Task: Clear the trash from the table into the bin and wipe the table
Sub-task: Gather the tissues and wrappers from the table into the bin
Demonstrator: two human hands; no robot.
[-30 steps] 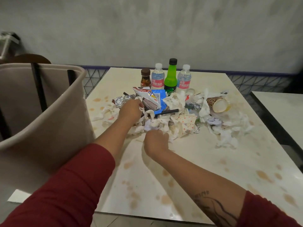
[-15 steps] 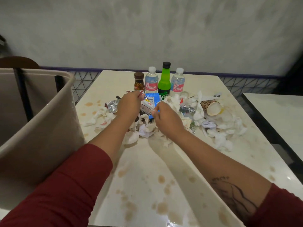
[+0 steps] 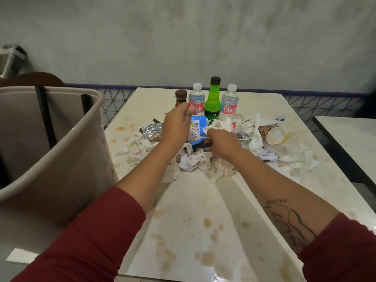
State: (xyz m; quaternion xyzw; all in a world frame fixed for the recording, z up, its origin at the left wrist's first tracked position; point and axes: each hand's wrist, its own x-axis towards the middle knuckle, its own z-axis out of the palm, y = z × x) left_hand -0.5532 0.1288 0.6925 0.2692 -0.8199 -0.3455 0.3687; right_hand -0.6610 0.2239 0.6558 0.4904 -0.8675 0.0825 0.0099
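Broadly, the pale table (image 3: 203,200) fills the view below both hands, its bare near part marked with brown stains (image 3: 207,221). The tan bin (image 3: 61,149) stands at the table's edge, well to the left of the left hand (image 3: 177,127). A heap of crumpled tissues (image 3: 195,161) lies on the table under and around both hands, and spreads farther out to the right of the right hand (image 3: 223,144).

Beyond the hands four bottles stand upright in a row: a small brown bottle (image 3: 180,96) just behind the left hand, then a water bottle (image 3: 197,100), a green bottle (image 3: 213,100) and a second water bottle (image 3: 229,102). A paper cup (image 3: 273,133) lies on its side in the heap, to the right of the right hand. A foil wrapper (image 3: 151,130) lies just left of the left hand, and a blue packet (image 3: 198,121) shows between the two hands.

The left hand is raised above the heap with its fingers curled, pinching a red straw (image 3: 190,103) that sticks up from its grip. The right hand lies low on the heap, fingers curled round a thin stick (image 3: 206,137) that pokes out on both sides of the grip.
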